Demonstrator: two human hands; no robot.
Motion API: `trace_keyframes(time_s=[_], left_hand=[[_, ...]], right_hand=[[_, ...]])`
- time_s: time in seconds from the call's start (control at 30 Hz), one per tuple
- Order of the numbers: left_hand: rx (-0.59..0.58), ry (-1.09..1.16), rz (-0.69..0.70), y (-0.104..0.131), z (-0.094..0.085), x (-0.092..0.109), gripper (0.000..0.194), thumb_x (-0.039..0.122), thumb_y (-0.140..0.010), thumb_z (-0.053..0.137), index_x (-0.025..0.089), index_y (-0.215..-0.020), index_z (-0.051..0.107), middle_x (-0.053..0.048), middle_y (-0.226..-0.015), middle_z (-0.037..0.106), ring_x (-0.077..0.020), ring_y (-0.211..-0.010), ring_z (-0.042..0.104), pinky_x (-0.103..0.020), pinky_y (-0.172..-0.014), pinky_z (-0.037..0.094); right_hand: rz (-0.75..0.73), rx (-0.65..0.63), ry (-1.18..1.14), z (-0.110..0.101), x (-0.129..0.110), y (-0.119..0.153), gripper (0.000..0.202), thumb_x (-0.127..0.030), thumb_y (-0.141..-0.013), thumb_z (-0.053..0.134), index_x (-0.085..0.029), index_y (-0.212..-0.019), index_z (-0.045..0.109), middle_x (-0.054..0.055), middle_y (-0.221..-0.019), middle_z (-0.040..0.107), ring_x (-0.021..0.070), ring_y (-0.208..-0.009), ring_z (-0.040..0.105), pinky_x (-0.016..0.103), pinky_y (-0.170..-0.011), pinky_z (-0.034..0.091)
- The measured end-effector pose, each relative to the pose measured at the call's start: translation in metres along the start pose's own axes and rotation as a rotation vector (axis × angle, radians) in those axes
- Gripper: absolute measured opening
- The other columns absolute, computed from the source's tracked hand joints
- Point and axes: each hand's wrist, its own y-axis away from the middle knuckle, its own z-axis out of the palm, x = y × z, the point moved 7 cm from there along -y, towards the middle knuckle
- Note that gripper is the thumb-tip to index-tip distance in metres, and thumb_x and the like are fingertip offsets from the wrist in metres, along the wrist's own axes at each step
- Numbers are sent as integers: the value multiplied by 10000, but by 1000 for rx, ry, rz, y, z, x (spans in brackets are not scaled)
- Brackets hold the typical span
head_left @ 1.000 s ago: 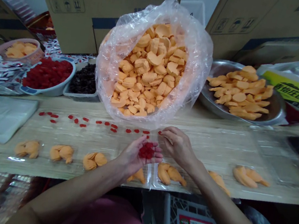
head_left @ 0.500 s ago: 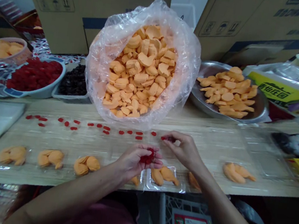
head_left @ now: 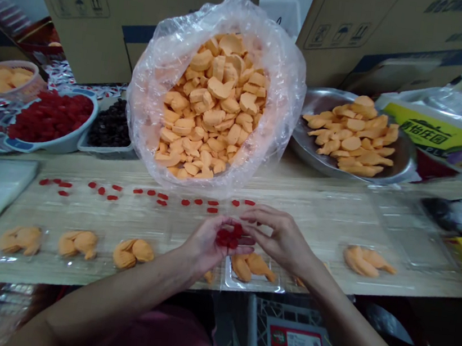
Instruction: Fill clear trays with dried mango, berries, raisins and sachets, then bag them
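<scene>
My left hand (head_left: pixel 211 244) is palm up, its fingers curled around a small pile of glossy red dried-fruit-like pieces (head_left: pixel 229 236). Over that palm is my right hand (head_left: pixel 276 235), its thumb and forefinger apart and the tips at the edge of the pile. Beyond both hands, small groups of red pieces (head_left: pixel 197 202) lie in a row in clear plastic trays. Along the near edge sit trays with orange slices, one pile of orange slices (head_left: pixel 253 267) being just below my hands. My left forearm partly hides another.
A large plastic bag (head_left: pixel 145 110) of orange slices stands behind the row. Left are a bowl of red pieces (head_left: pixel 53 118) and a tub of dark pieces (head_left: pixel 110 126); right is a metal bowl (head_left: pixel 406 162) of orange slices. Cardboard boxes (head_left: pixel 81 45) stand behind.
My right hand has set a red piece down at the right end of the row and come back to my left palm. The view has shifted slightly.
</scene>
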Motion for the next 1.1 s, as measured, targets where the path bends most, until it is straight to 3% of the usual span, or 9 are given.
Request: trace_keyframes(time_s=[0.13,0.3,0.4,0.5,0.6,0.73,0.83,1.0,1.1], left_hand=[[-4,53,-36,-1,7,-5,409,293,-934,335,117,-673,597,-78,-658,638,-189,-611,621,-377,-693,513],[-73,15,-117,-1,13,-14,397,314,-937,340,111,-759,631,-79,-687,641,-186,-605,614,-344,-630,503],[-106,-1,-122,-4,14,-17,375,317,-932,354,109,-790,632,-89,-716,650,-196,-638,627,-379,-680,515],[-110,-35,-129,-8,12,-18,365,311,-933,342,97,-831,620,-118,-758,664,-219,-702,653,-424,-773,508],[-98,-82,-120,-9,12,-16,379,305,-937,316,80,-848,607,-153,-800,673,-239,-755,672,-421,-825,493],[-76,-97,-104,-6,12,-12,378,269,-937,302,71,-817,602,-142,-741,665,-231,-713,675,-432,-854,485],[-59,-98,-94,-3,11,-10,364,247,-931,312,71,-798,601,-144,-731,668,-229,-701,675,-434,-861,484],[-53,-102,-89,-2,10,-8,406,291,-936,307,67,-791,612,-168,-792,683,-251,-768,682,-420,-852,491],[-54,-86,-92,-2,9,-8,437,336,-939,297,58,-818,612,-188,-835,678,-268,-798,679,-453,-881,475]], right_hand=[[-98,-84,87,6,-23,12,258,-77,-836,507,-204,-1004,657,64,-1016,653,187,-937,606,330,-785,517],[-151,-71,165,8,-29,20,287,-63,-843,478,-199,-1029,650,87,-1027,643,194,-952,596,336,-781,524],[-92,-95,142,5,-17,21,229,-76,-839,501,-197,-957,656,61,-910,619,169,-823,592,285,-693,504],[-30,-24,152,-9,6,17,180,-83,-829,509,-190,-890,640,47,-870,585,158,-772,572,268,-670,478],[4,45,321,-21,34,7,179,-59,-813,500,-170,-842,637,65,-856,580,181,-780,564,292,-694,466],[18,-17,523,-16,58,-4,202,-24,-789,488,-145,-778,650,95,-843,588,206,-780,560,304,-686,460],[41,-8,499,-17,63,-3,210,-27,-786,485,-148,-800,657,91,-852,591,201,-778,569,296,-686,463],[56,126,336,-30,56,9,244,-27,-801,460,-157,-872,655,70,-858,627,184,-778,598,285,-710,462],[87,62,343,-26,53,13,216,-29,-797,471,-150,-842,645,66,-807,635,182,-747,596,279,-689,453]])
